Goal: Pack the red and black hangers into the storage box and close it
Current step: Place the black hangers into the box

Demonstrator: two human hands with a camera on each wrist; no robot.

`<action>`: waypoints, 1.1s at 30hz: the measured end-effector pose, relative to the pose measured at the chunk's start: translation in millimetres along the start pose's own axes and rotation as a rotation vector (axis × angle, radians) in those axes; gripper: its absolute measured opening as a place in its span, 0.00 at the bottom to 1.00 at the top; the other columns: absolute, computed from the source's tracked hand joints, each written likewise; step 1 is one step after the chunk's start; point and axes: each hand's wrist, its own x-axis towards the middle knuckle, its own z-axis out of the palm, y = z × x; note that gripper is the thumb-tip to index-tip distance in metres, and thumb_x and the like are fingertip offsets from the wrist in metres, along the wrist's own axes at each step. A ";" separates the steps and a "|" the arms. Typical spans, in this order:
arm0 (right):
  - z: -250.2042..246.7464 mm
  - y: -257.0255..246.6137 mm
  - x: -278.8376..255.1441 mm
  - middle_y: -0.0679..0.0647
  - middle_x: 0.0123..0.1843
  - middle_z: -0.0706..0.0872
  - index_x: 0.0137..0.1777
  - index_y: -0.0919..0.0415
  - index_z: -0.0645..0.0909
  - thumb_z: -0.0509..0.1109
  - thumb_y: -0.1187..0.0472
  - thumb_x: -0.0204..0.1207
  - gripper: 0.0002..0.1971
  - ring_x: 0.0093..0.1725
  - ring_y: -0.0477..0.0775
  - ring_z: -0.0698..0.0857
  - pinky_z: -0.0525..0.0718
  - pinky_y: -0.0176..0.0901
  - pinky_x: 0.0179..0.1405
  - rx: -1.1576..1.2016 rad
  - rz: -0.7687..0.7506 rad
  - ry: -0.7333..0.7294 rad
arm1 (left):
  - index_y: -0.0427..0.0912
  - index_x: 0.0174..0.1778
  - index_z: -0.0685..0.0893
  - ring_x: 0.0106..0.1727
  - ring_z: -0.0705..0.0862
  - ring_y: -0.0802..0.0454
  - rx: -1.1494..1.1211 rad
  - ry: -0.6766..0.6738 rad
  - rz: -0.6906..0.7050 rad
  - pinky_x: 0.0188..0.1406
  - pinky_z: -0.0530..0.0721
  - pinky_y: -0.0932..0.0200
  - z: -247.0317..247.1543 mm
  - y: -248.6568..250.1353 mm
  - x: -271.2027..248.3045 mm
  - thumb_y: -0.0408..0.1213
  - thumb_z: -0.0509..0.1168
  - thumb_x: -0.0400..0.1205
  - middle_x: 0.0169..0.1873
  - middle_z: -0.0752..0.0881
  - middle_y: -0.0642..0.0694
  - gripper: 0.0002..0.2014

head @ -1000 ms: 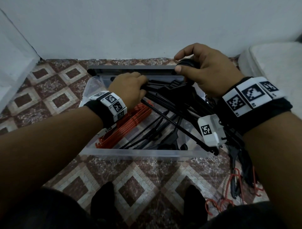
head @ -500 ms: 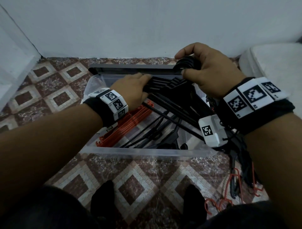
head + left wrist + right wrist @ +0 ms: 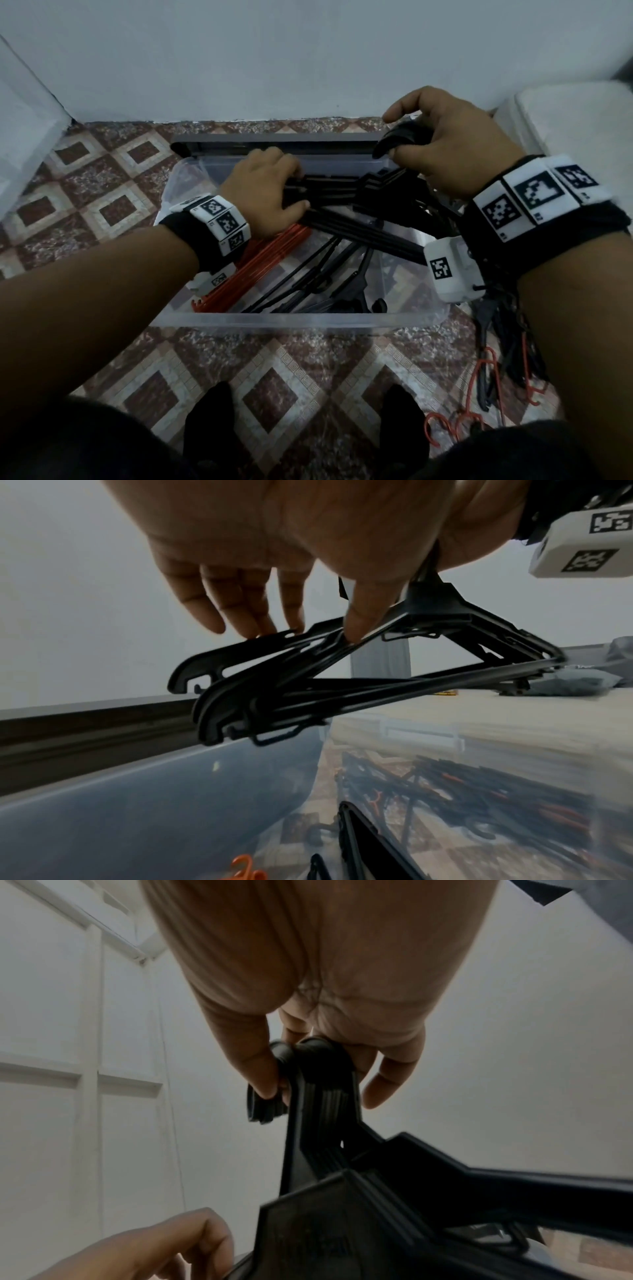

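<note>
A clear plastic storage box (image 3: 274,320) stands open on the tiled floor. Red hangers (image 3: 260,267) lie at its left and loose black hangers (image 3: 318,284) in its middle. Over the far side I hold a bundle of black hangers (image 3: 370,192). My right hand (image 3: 411,137) grips the stacked hooks (image 3: 315,1074) of the bundle (image 3: 377,1191). My left hand (image 3: 294,192) pinches the bundle's left arms between thumb and fingertips (image 3: 291,626). The arm ends (image 3: 212,696) hang above the box wall.
A dark grey lid (image 3: 274,144) lies behind the box against the wall. More black and red hangers (image 3: 496,359) lie on the floor at the right, under my right forearm. A white object (image 3: 565,120) stands at far right. My black-socked feet (image 3: 209,428) are in front of the box.
The bundle has swung flatter, and its left arms now run along the box's far wall. My left hand has shifted slightly farther with them. The right hand keeps its grip on the hooks.
</note>
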 end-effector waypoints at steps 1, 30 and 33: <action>-0.4 2.0 0.3 0.47 0.50 0.86 0.60 0.46 0.79 0.73 0.61 0.75 0.16 0.42 0.49 0.83 0.77 0.37 0.39 -0.005 0.007 0.003 | 0.45 0.61 0.77 0.56 0.77 0.42 -0.025 0.057 0.006 0.58 0.77 0.45 2.4 0.1 -0.9 0.61 0.64 0.74 0.55 0.77 0.43 0.27; 4.3 22.6 8.3 0.47 0.53 0.86 0.60 0.47 0.81 0.73 0.60 0.75 0.14 0.47 0.48 0.86 0.87 0.47 0.48 0.016 0.089 0.140 | 0.52 0.35 0.90 0.40 0.90 0.43 0.191 -1.272 -0.073 0.49 0.90 0.42 176.7 25.7 33.8 0.69 0.67 0.59 0.36 0.91 0.48 0.25; 3.9 22.1 7.7 0.48 0.53 0.87 0.60 0.47 0.81 0.72 0.61 0.75 0.15 0.46 0.50 0.87 0.88 0.48 0.47 0.021 0.092 0.148 | 0.53 0.39 0.90 0.46 0.90 0.43 0.193 -1.303 -0.050 0.53 0.89 0.43 173.0 17.4 28.2 0.67 0.69 0.62 0.42 0.92 0.49 0.23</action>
